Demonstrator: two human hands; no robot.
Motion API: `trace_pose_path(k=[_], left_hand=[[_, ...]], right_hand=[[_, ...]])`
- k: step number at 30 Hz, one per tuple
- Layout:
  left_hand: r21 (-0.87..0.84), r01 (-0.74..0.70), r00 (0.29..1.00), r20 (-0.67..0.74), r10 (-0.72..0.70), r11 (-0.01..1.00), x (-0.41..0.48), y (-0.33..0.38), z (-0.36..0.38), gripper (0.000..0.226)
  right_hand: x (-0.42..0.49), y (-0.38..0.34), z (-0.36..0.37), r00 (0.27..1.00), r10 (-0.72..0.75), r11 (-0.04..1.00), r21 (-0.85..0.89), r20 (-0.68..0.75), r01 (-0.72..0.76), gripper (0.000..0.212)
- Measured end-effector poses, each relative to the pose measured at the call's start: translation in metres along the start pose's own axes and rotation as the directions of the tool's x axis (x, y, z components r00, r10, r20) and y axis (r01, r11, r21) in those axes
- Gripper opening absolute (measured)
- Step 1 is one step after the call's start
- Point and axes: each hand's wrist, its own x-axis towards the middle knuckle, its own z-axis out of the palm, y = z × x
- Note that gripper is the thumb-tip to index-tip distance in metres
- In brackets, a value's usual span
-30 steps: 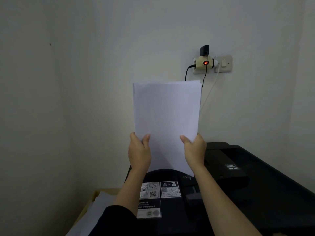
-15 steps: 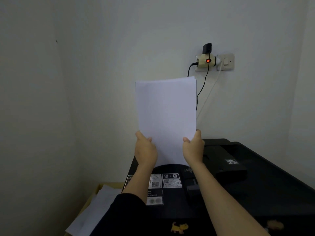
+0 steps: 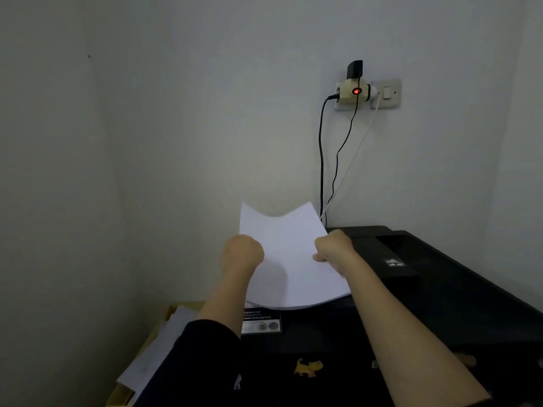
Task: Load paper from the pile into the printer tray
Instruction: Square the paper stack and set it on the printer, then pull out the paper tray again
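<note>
Lower left of the frame: the pile (image 3: 152, 356) is seen, loose white sheets lying in a shallow cardboard box (image 3: 173, 307). Moving in, the left hand (image 3: 242, 254) is closed round the left edge of the load, knuckles to the camera. Its fingertips are hidden, so how they lie cannot be told.

Centre frame, the sheaf of paper (image 3: 289, 259) is held tilted away. Its far edge sags in the middle and its near edge is bowed above a white label (image 3: 260, 321). The right edge is taken by the right hand (image 3: 332, 248), thumb pinched on top, the other fingers hidden beneath.

The feed tray is covered by the sheets and cannot be made out. For a clean load the bow is best taken out first: edges squared, the sheaf held flat and slid in evenly by both hands, never forced.

Further right, cables (image 3: 321, 171) hang from a wall adapter (image 3: 354, 92) behind the black printer (image 3: 440, 289), and these should be kept out of the sheets' way.
</note>
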Motion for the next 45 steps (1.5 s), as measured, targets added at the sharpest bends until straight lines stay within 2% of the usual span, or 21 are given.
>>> trace_pose_path(k=[5, 9, 13, 15, 17, 19, 21, 23, 24, 27, 31, 33, 36, 38, 40, 42, 43, 45], left_hand=[[0.128, 0.034, 0.992, 0.119, -0.050, 0.991, 0.002, -0.020, 0.018, 0.035], [0.197, 0.041, 0.995, 0.076, -0.057, 0.979, -0.001, -0.022, 0.015, 0.022], [0.282, 0.089, 0.993, 0.047, -0.106, 0.955, -0.009, -0.019, 0.012, 0.019], [0.333, 0.133, 0.990, 0.004, -0.142, 0.933, -0.014, -0.017, 0.011, 0.046], [0.367, 0.125, 0.991, -0.092, -0.097, 0.922, -0.022, -0.012, 0.013, 0.069], [0.285, 0.047, 0.988, -0.153, -0.003, 0.957, -0.034, -0.005, 0.017, 0.075], [0.175, -0.078, 0.972, -0.206, 0.114, 0.981, -0.050, 0.003, 0.025, 0.074], [0.081, -0.201, 0.941, -0.261, 0.215, 0.976, -0.070, 0.009, 0.033, 0.072], [0.050, -0.258, 0.924, -0.278, 0.262, 0.965, -0.083, 0.011, 0.038, 0.071], [-0.034, -0.431, 0.853, -0.342, 0.395, 0.902, -0.123, 0.008, 0.059, 0.069], [-0.036, -0.656, 0.683, -0.452, 0.573, 0.754, -0.176, -0.018, 0.105, 0.052], [0.004, -0.716, 0.632, -0.421, 0.651, 0.698, -0.199, -0.037, 0.133, 0.047], [0.028, -0.744, 0.625, -0.324, 0.710, 0.667, -0.231, -0.067, 0.172, 0.047], [0.015, -0.731, 0.660, -0.242, 0.711, 0.683, -0.253, -0.087, 0.198, 0.047], [-0.028, -0.662, 0.746, -0.118, 0.655, 0.749, -0.268, -0.102, 0.219, 0.045], [-0.127, -0.458, 0.876, 0.103, 0.471, 0.880, -0.275, -0.112, 0.234, 0.039], [-0.172, -0.323, 0.908, 0.222, 0.356, 0.931, -0.275, -0.117, 0.242, 0.036], [-0.276, -0.029, 0.909, 0.393, 0.141, 0.961, -0.274, -0.121, 0.255, 0.038]], right_hand=[[-0.002, 0.020, 0.012, 0.998, 0.052, 0.987, -0.153, 0.047, -0.044, 0.006], [-0.005, 0.020, 0.013, 0.998, 0.069, 0.972, -0.227, 0.001, -0.067, 0.015], [-0.014, 0.022, 0.011, 0.998, 0.041, 0.965, -0.257, -0.043, -0.050, 0.028], [-0.021, 0.024, 0.010, 0.996, -0.019, 0.956, -0.294, -0.084, -0.006, 0.026], [-0.029, 0.024, 0.007, 0.988, -0.081, 0.950, -0.309, -0.134, 0.036, 0.029], [-0.040, 0.025, 0.004, 0.972, -0.143, 0.937, -0.343, -0.187, 0.072, 0.027], [-0.048, 0.031, -0.002, 0.955, -0.196, 0.924, -0.367, -0.221, 0.105, 0.004], [-0.057, 0.041, -0.009, 0.932, -0.265, 0.900, -0.409, -0.246, 0.148, 0.035], [-0.063, 0.048, -0.013, 0.909, -0.310, 0.891, -0.418, -0.279, 0.175, 0.043], [-0.087, 0.073, -0.021, 0.809, -0.433, 0.873, -0.410, -0.398, 0.265, 0.046], [-0.112, 0.121, -0.020, 0.593, -0.588, 0.800, -0.506, -0.550, 0.323, 0.044], [-0.120, 0.148, -0.018, 0.580, -0.586, 0.800, -0.519, -0.566, 0.302, 0.046], [-0.140, 0.196, -0.011, 0.559, -0.598, 0.788, -0.549, -0.574, 0.280, 0.044], [-0.158, 0.232, -0.002, 0.580, -0.590, 0.788, -0.555, -0.562, 0.264, 0.043], [-0.173, 0.265, 0.010, 0.652, -0.521, 0.832, -0.499, -0.552, 0.242, 0.041], [-0.181, 0.294, 0.024, 0.760, -0.402, 0.890, -0.413, -0.510, 0.193, 0.038], [-0.182, 0.306, 0.031, 0.819, -0.328, 0.914, -0.379, -0.471, 0.148, 0.035], [-0.180, 0.322, 0.041, 0.926, -0.138, 0.936, -0.352, -0.352, 0.006, 0.033]])
